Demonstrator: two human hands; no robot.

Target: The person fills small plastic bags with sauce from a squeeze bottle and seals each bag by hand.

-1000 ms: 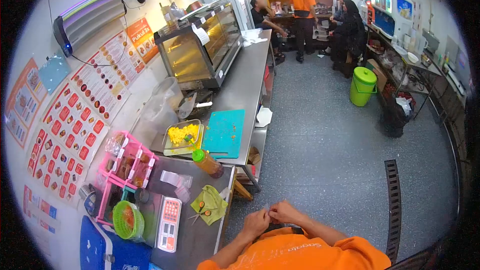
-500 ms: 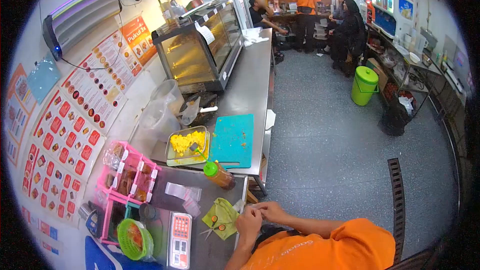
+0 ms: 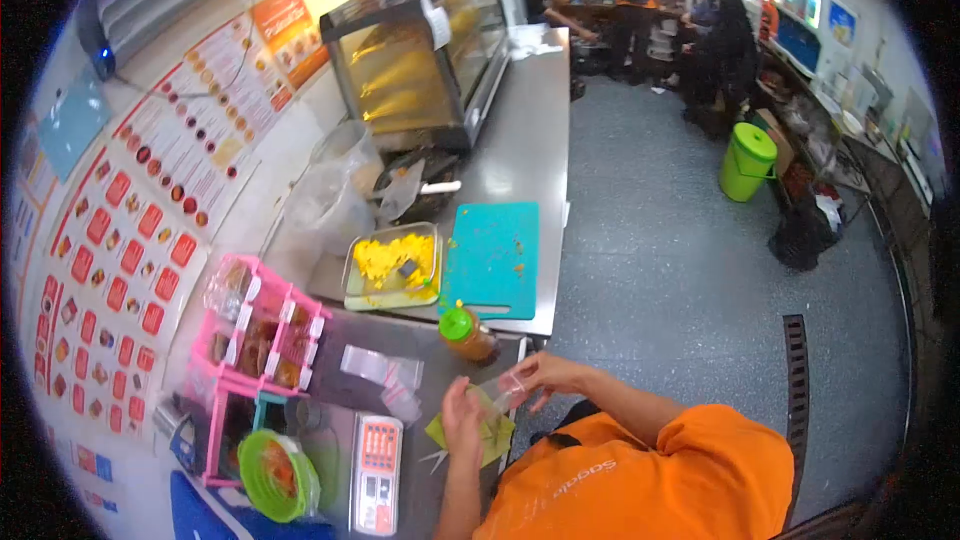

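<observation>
Posters [image 3: 120, 290] are hung beside a grey bench [image 3: 425, 497]. Over its edge, a small clear bag [image 3: 508, 393] is pinched by the right hand [image 3: 545, 376]; the left hand [image 3: 463, 420] is raised just beside it, but whether it is spread or closed cannot be told. Beneath them, a green cloth [image 3: 496, 447] is partly covered. Nearby are set a white scale [image 3: 377, 475], flat plastic bags [image 3: 382, 368] and a green-capped bottle [image 3: 470, 337]; farther off, a teal cutting board [image 3: 490, 260] and a glass dish [image 3: 395, 298] of yellow food [image 3: 383, 258] are seen.
</observation>
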